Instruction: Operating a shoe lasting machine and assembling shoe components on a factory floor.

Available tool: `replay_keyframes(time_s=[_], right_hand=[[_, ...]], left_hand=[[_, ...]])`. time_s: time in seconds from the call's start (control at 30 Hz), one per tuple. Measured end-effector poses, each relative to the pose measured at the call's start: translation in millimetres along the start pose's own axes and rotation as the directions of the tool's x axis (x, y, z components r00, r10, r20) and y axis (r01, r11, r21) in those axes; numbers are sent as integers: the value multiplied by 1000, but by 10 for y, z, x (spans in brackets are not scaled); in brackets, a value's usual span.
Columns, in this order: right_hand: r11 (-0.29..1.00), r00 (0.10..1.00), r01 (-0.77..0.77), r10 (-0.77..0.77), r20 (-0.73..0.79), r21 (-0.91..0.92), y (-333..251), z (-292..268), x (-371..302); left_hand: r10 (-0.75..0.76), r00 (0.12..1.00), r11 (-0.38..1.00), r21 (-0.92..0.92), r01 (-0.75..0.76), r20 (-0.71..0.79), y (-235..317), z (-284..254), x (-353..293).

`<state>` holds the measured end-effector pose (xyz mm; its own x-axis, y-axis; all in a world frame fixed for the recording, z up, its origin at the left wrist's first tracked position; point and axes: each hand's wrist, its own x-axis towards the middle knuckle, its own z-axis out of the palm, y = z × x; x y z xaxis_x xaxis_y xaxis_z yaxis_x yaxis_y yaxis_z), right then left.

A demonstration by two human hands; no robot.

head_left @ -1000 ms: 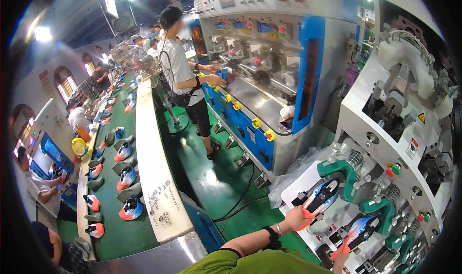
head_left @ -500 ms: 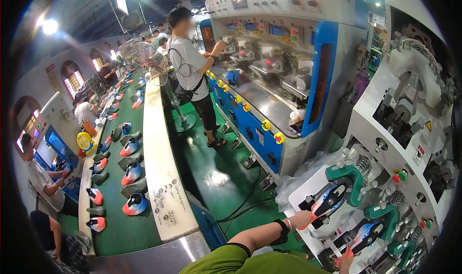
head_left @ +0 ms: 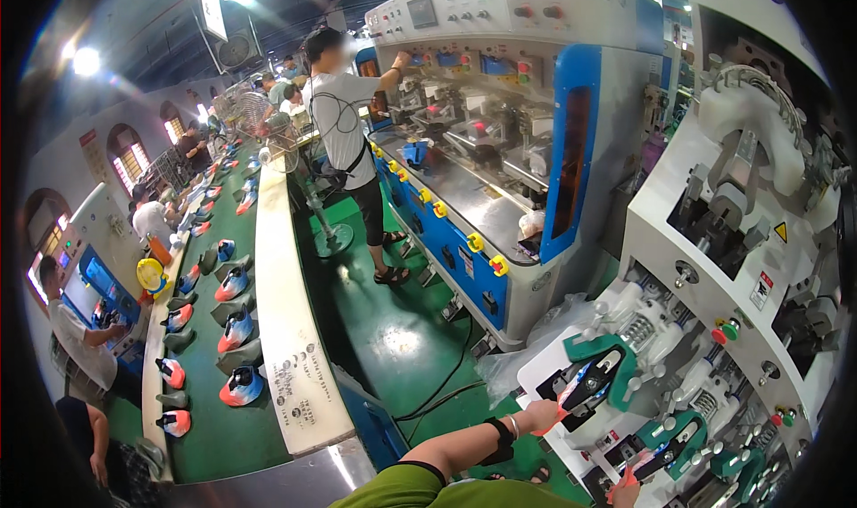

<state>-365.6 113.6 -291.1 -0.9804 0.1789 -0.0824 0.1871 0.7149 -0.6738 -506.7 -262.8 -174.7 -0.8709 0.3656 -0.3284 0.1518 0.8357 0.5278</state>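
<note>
My left hand (head_left: 537, 414), with a bracelet and a black band on its arm, is closed on the coral end of a shoe upper (head_left: 593, 385). That upper's black collar lies inside a green U-shaped pad (head_left: 623, 387) on the white machine at right. Lower down, my right hand (head_left: 625, 492) pinches the coral end of a second shoe upper (head_left: 671, 449). This one reaches into another green U-shaped pad (head_left: 659, 428). The fingertips of both hands are partly hidden.
A green conveyor (head_left: 210, 437) on the left carries several coral-and-blue shoe uppers and grey shapes. A person (head_left: 339, 124) stands at a blue-and-white machine (head_left: 527, 294) ahead. Cables (head_left: 437, 401) lie on the green floor. Clear plastic sheeting (head_left: 509, 365) hangs beside the right machine.
Both hands have pushed the uppers farther into the green pads, which now surround their collars. The view has shifted slightly. The person ahead has raised an arm toward the machine.
</note>
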Motion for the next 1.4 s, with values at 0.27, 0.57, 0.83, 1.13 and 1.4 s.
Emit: replay_keyframes(time_s=[0.27, 0.57, 0.83, 1.13, 1.4], right_hand=[[961, 975, 14, 49, 217, -278, -396, -267, 60], [976, 817, -145, 26, 576, 162, -829, -897, -510], [952, 956, 240, -198, 217, -188, -40, -2522, -1233], [857, 669, 341, -511, -540, -387, -517, -5180, -1418], [772, 109, -82, -622, -775, -630, -509, -7128, -1391]], left_hand=[[-56, 998, 998, 20, 56, 8, -2, 13, -19], [-110, 906, 866, 409, 290, -409, 292, 298, -258], [313, 802, 950, 180, -257, -509, 3554, -270, -636], [621, 238, 574, 226, -787, -746, 5900, -763, -783], [723, 207, 549, 366, -752, -659, 7094, -716, -621]])
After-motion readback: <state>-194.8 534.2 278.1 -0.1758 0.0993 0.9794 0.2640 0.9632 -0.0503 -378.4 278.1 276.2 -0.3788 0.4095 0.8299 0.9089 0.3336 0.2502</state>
